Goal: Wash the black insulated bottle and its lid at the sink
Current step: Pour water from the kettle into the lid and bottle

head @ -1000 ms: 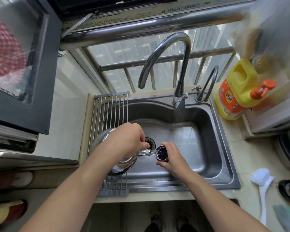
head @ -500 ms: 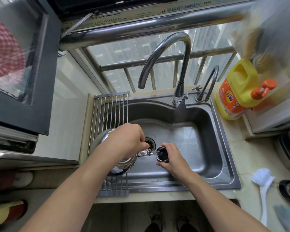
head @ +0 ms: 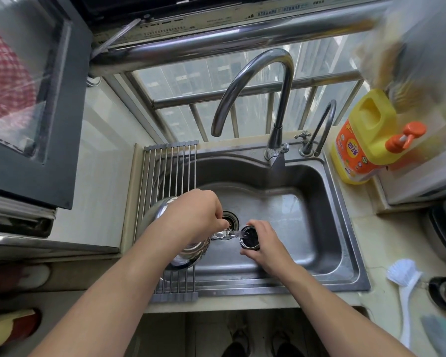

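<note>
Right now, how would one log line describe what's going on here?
left hand: tilting steel kettle | pouring water into black bottle | right hand: holding bottle upright over sink | faucet: off

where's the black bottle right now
In the head view the black bottle stands upright over the sink basin, held in the right hand, just right of the drain, with the steel kettle's spout at its mouth.

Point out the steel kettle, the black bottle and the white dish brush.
Shiny steel kettle point(head: 155, 215): head view, domed body.
Black insulated bottle point(head: 249, 238): head view, open mouth.
White plastic dish brush point(head: 403, 273): head view, bristle head.
</note>
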